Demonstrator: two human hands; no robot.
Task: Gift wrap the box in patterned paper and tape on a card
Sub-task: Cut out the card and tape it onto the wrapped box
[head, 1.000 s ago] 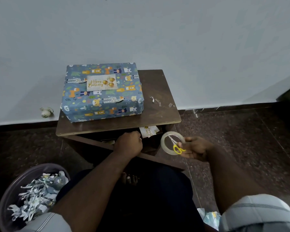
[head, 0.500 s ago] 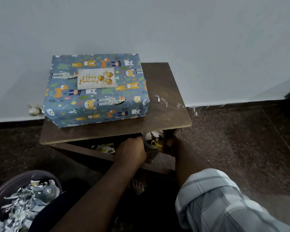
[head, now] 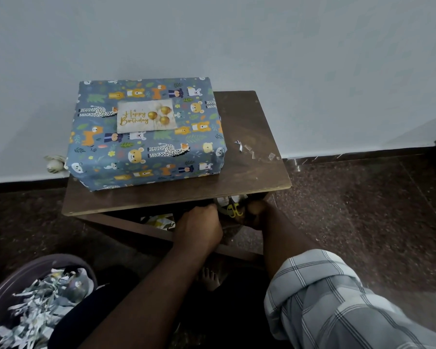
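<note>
Little of the task itself is put at risk now, judging by how things lie: the box point(head: 146, 134) is fully covered in patterned paper and sits on the table point(head: 249, 157), well beyond the fingers, with the card point(head: 146, 117) lying flat on its top. The likelier slip is under the table edge, where the tape roll point(head: 223, 206) and the yellow-handled scissors point(head: 234, 210) are held by the right hand point(head: 258, 214), its fingers curled round them; a shelf hidden in shadow could be missed and both dropped to the floor. The left hand point(head: 199, 226) is curled just left of those fingers, and whether anything is gripped by it cannot be told. The tape bits point(head: 252, 151) above the right fingers could be brushed off. Against a second ago, the right hand is now tucked under the table rather than held out clear beside it, and the box is seen closer.
</note>
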